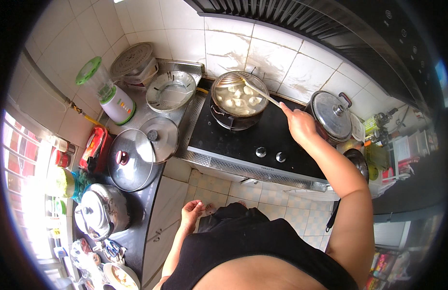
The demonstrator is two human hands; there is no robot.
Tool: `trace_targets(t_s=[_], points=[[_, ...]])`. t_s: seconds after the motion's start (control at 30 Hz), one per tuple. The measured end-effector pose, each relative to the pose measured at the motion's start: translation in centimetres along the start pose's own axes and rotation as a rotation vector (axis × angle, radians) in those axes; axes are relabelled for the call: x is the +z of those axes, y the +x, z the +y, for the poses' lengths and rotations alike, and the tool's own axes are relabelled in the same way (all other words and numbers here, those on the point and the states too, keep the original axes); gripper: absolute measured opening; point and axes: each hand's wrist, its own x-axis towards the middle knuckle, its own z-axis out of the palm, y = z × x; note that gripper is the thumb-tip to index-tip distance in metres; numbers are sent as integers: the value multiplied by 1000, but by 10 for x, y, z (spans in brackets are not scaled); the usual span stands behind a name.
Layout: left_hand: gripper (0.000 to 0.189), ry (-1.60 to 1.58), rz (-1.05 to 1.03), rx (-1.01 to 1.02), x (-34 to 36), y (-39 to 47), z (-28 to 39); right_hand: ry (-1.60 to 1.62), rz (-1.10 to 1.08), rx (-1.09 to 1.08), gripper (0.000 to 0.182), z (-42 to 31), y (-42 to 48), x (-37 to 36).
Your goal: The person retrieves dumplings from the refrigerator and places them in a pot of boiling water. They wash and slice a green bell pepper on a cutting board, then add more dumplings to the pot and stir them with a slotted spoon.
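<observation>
My right hand (302, 125) grips the handle of a long light-coloured utensil (264, 95), its index finger stretched along it. The utensil's far end reaches into a dark pot (233, 117) on the stove; its head is hard to make out in the liquid. Several pale dumplings (237, 93) float in cloudy water there. Low in front of my body, my left hand (190, 214) hangs over the floor with its fingers curled in and nothing visible in them. The pot sits on a burner of a black gas cooktop (224, 139) with two knobs (260, 152).
Right of the boiling pot stands a lidded pot (327, 114). On the left are a shallow metal pan (171, 92), a blender (117, 103), two glass lids (131, 170) and a pressure cooker (104, 212). A range hood (318, 32) overhangs the stove.
</observation>
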Motion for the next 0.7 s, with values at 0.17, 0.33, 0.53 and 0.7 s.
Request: trace_targets(t_s=[0.17, 0.33, 0.53, 0.7], points=[[24, -12, -4, -2, -1, -3, -2, -72, -20, -90, 50, 1, 12, 10], [24, -62, 15, 6, -3, -5, -3, -157, -63, -123, 51, 11, -2, -5], [23, -69, 41, -1, -6, -8, -5, -131, 14, -98, 51, 29, -33, -29], [23, -69, 42, -3, -8, -12, -4, 83, 10, -28, 39, 28, -54, -67]])
